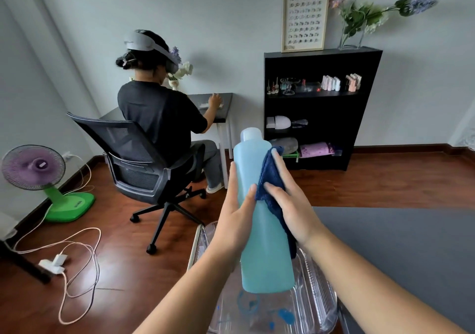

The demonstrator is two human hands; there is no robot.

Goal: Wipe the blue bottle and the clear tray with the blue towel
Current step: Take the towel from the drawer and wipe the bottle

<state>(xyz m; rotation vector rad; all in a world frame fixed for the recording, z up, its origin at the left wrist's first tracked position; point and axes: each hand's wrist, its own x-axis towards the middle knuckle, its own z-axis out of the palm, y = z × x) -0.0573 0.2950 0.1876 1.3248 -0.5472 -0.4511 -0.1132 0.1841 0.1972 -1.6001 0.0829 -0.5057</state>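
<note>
A tall, translucent blue bottle (264,251) is held upright in the air above the clear tray (316,297), which lies at the near left corner of the grey table. My left hand (236,220) grips the bottle's left side, thumb across the front. My right hand (290,205) presses the dark blue towel (270,179) flat against the bottle's right side, fingers stretched out over the cloth. The towel's lower part hangs behind the bottle. Blue stains show on the tray's bottom.
The grey table (401,243) stretches to the right. Ahead, a person sits in a black office chair (144,164) at a small desk. A black shelf (318,107) stands against the wall. A purple-green fan (38,177) and loose cables (77,256) lie on the wooden floor at left.
</note>
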